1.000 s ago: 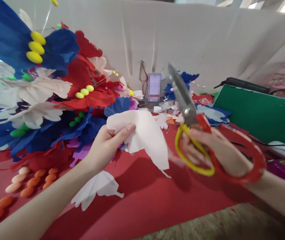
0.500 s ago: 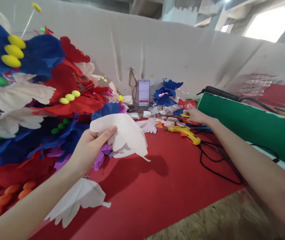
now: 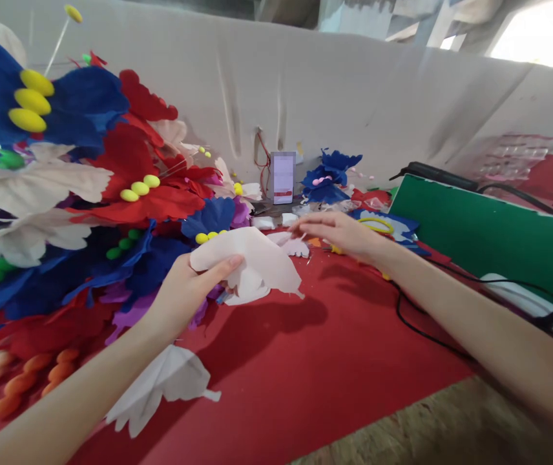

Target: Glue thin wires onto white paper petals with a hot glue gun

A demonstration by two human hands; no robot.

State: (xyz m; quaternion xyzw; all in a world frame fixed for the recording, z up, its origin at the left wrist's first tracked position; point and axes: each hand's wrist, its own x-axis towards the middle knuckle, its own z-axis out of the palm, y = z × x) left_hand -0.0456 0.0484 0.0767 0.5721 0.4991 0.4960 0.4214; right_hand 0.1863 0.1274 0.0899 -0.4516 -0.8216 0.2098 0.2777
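Note:
My left hand [image 3: 184,290] pinches a pale pink fabric petal [image 3: 257,261] and holds it above the red felt sheet [image 3: 305,361]. My right hand [image 3: 339,234] hovers just right of the petal, fingers stretched out flat and empty, pointing left toward it. The scissors [image 3: 378,225] with yellow and red handles lie behind the right hand on scraps. A second white petal [image 3: 160,384] lies on the red felt under my left forearm.
A heap of blue, red and white fabric flowers [image 3: 87,194] with yellow and green beads fills the left. Orange foam beads [image 3: 24,381] lie front left. A green board [image 3: 490,232] leans at right, a black cable [image 3: 431,323] beside it. A blue flower [image 3: 329,177] stands at the back wall.
My right hand set the scissors down at the back among the scraps and has come back empty toward the petal. The left hand has kept its hold on the petal.

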